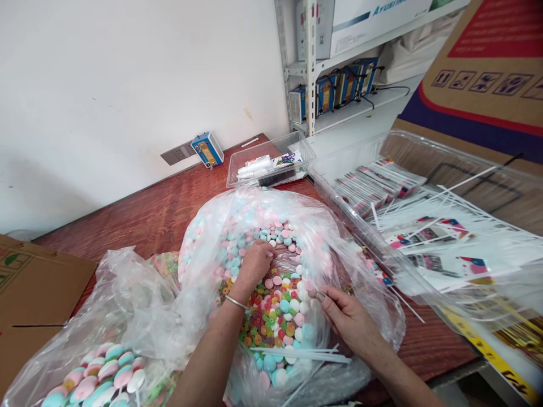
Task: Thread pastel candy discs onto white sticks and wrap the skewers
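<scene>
On the reddish wooden desk [169,209], a big clear plastic bag [335,237] lies open, still heaped with pastel and bright round candies [275,308]. The long clear tray [424,226] at right already holds many wrapped, sticked pieces. The left hand [254,263] curls into the candies; the right hand [345,316] pinches the bag's edge, loose white sticks [303,355] beneath it.

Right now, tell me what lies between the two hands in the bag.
In the head view, loose candies, pink, blue, white and multicoloured, fill the stretch between the left hand and the right hand, inside the clear bag.
</scene>
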A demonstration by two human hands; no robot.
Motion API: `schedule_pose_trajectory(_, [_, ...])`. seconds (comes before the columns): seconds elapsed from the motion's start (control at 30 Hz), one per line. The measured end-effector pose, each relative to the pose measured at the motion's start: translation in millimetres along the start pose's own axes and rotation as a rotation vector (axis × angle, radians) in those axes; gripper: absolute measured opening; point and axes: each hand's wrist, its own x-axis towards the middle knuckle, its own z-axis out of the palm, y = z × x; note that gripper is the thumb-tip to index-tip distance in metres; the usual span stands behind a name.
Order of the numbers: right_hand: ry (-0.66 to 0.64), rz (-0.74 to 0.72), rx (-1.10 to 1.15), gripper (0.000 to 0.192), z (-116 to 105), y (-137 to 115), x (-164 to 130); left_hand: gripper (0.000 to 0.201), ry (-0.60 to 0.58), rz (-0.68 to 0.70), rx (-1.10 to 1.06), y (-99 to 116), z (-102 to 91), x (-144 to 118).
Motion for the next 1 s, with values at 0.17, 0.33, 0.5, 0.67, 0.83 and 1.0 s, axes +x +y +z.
schedule_pose_trajectory(0.17, [0.005,-0.019,-0.005,0.038,2,2,1,0.018,0.008,0.000,-0.056,6,-0.5,-3])
schedule_pose_trajectory(0.33, [0.080,-0.071,0.107,0.032,8,-16,9,0.016,-0.062,-0.033,-0.640,29,-12.6,-33])
schedule_pose_trajectory(0.5, [-0.006,-0.224,0.142,0.028,20,-40,23,0.021,-0.112,-0.116,-1.268,56,-10.9,-77])
schedule_pose_trajectory(0.67, [-0.002,-0.280,0.066,0.017,29,-36,25,0.019,-0.059,-0.169,-1.344,65,-6.0,-99])
schedule_pose_trajectory(0.83, [0.141,-0.306,-0.225,0.015,31,-39,16,0.020,-0.054,-0.176,-1.287,66,-5.3,-111])
schedule_pose_trajectory(1.0, [0.005,-0.397,-0.230,0.017,29,-51,12,0.016,0.018,-0.161,-1.245,66,-2.8,-113])
